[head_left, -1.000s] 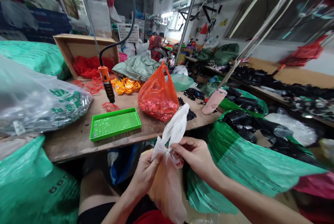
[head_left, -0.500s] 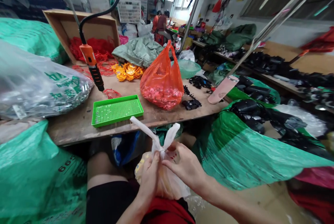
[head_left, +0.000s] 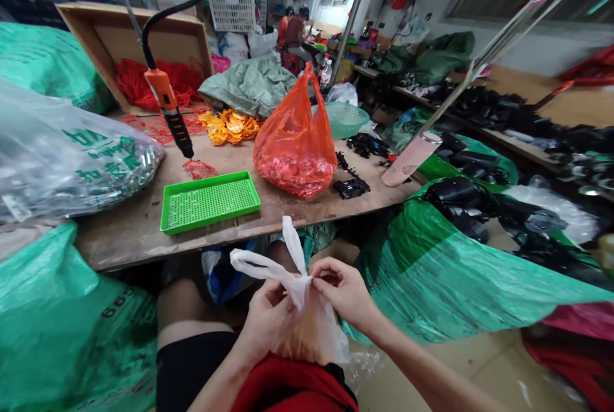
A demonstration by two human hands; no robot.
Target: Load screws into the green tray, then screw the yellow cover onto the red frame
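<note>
A small white plastic bag with something orange inside rests on my lap, its two handles sticking up from a knot. My left hand grips the bag's neck from the left. My right hand pinches the knot from the right, fingers closed on the plastic. Both hands sit below the front edge of the wooden table.
On the table lie a green perforated tray, an orange bag of red parts, yellow parts, black parts, a pink cup and a hanging orange-and-black electric screwdriver. Big green sacks flank me. People work far behind.
The bag has come down from in front of me onto my lap. Its handles have been pulled apart and the left one now droops leftward. My view has tilted down.
</note>
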